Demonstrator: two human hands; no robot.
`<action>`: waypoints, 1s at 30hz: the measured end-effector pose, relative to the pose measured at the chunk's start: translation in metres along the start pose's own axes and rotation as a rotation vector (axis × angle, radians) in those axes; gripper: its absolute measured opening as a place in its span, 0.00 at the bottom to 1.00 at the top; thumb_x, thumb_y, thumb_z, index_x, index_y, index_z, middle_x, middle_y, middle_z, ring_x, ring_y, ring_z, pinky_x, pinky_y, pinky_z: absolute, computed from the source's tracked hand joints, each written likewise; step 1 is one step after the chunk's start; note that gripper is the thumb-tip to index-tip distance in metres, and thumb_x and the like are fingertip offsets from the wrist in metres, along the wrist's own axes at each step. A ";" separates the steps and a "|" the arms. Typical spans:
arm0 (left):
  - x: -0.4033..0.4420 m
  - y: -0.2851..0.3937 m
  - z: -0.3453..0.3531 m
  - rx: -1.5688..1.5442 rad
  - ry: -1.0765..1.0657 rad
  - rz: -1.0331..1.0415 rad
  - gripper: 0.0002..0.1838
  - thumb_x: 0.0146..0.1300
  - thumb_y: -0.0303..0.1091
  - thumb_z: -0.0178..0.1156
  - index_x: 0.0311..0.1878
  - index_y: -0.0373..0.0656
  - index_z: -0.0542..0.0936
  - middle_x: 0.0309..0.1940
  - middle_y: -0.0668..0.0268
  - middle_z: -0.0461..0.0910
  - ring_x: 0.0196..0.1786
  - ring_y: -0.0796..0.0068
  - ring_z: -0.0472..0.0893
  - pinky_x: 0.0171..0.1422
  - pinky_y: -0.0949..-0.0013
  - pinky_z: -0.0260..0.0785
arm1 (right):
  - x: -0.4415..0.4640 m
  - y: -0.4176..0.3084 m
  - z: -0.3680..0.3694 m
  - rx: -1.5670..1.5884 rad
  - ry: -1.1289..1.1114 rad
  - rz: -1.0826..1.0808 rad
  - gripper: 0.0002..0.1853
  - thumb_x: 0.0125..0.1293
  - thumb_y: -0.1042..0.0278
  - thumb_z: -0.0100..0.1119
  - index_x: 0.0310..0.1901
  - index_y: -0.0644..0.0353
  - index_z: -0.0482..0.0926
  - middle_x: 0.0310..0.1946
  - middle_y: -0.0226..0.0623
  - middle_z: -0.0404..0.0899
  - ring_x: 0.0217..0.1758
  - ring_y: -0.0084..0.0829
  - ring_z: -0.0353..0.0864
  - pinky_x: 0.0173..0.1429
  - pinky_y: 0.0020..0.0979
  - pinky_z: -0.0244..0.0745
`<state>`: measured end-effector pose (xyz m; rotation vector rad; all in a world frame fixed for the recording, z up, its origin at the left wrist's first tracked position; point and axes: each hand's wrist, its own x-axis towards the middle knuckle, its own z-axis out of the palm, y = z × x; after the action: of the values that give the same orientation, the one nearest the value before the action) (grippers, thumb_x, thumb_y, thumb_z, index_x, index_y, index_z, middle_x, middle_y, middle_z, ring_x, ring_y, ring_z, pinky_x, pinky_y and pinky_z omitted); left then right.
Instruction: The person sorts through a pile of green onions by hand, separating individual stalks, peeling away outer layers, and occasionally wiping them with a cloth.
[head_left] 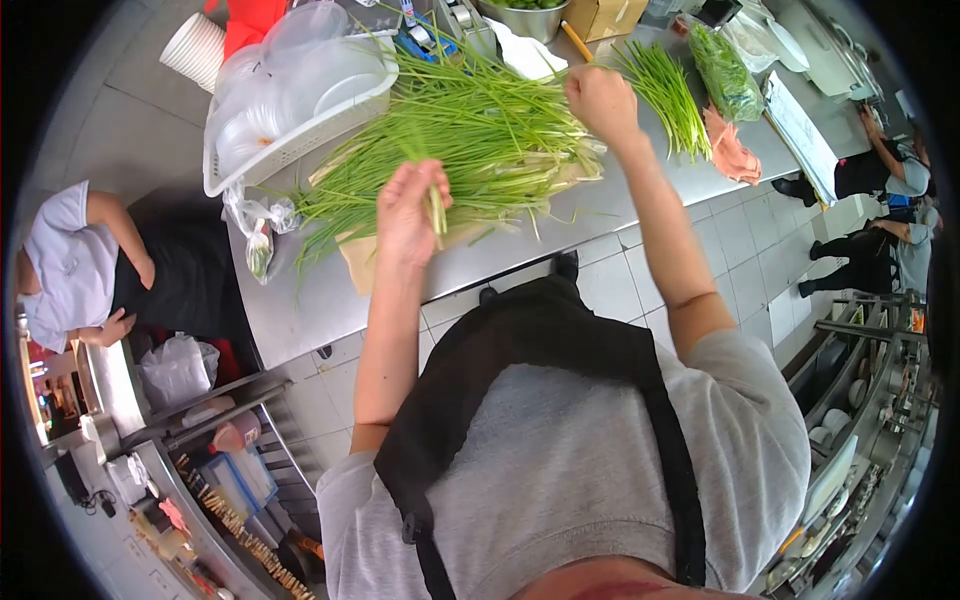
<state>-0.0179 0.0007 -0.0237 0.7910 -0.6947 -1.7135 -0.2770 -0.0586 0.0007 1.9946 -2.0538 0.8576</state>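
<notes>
A wide heap of long green garlic chives [490, 130] with pale stem ends lies on brown paper [360, 265] on a steel table. My left hand [405, 205] is closed around a small bunch of chives [437, 208], held above the near edge of the heap with the pale ends toward me. Over the heap's right end, my right hand [602, 100] is raised with its fingers curled in; whatever it may hold is hidden. Just right of it, a neater bundle of chives [670, 100] lies on the table.
A white plastic basket [300, 145] of clear bags stands left of the heap. Bagged greens [725, 75], a pink cloth [733, 148] and a clipboard [800, 135] lie to the right. A tape dispenser [425, 45] sits behind. Other people stand left and far right.
</notes>
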 end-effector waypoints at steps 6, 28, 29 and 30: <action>-0.005 0.012 -0.037 -0.360 -0.111 0.043 0.07 0.62 0.34 0.50 0.38 0.41 0.72 0.19 0.71 0.66 0.18 0.83 0.63 0.19 0.82 0.56 | -0.022 -0.016 -0.008 -0.010 -0.261 -0.153 0.04 0.48 0.75 0.51 0.25 0.57 0.76 0.23 0.42 0.76 0.29 0.42 0.76 0.33 0.38 0.70; -0.011 -0.033 -0.031 -0.202 0.244 -0.026 0.10 0.62 0.36 0.50 0.42 0.42 0.72 0.40 0.66 0.74 0.33 0.74 0.75 0.26 0.75 0.64 | -0.027 -0.047 -0.027 0.038 -0.069 -0.404 0.04 0.49 0.71 0.53 0.27 0.55 0.78 0.23 0.37 0.76 0.32 0.37 0.76 0.32 0.35 0.73; -0.012 -0.033 -0.030 -0.202 0.244 -0.024 0.10 0.62 0.36 0.50 0.42 0.42 0.72 0.40 0.66 0.74 0.33 0.74 0.75 0.26 0.75 0.64 | -0.013 -0.046 -0.042 0.024 0.014 -0.402 0.04 0.50 0.72 0.54 0.27 0.55 0.78 0.24 0.37 0.76 0.32 0.37 0.76 0.32 0.35 0.73; -0.012 -0.033 -0.029 -0.186 0.253 -0.034 0.10 0.62 0.36 0.50 0.42 0.42 0.71 0.40 0.66 0.74 0.33 0.74 0.75 0.25 0.75 0.64 | -0.001 -0.043 -0.055 0.098 0.148 -0.407 0.04 0.51 0.71 0.54 0.28 0.55 0.78 0.24 0.38 0.76 0.30 0.38 0.76 0.32 0.34 0.73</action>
<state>-0.0112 0.0191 -0.0647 0.8721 -0.3466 -1.6443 -0.2513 -0.0283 0.0579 2.2117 -1.4782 0.9937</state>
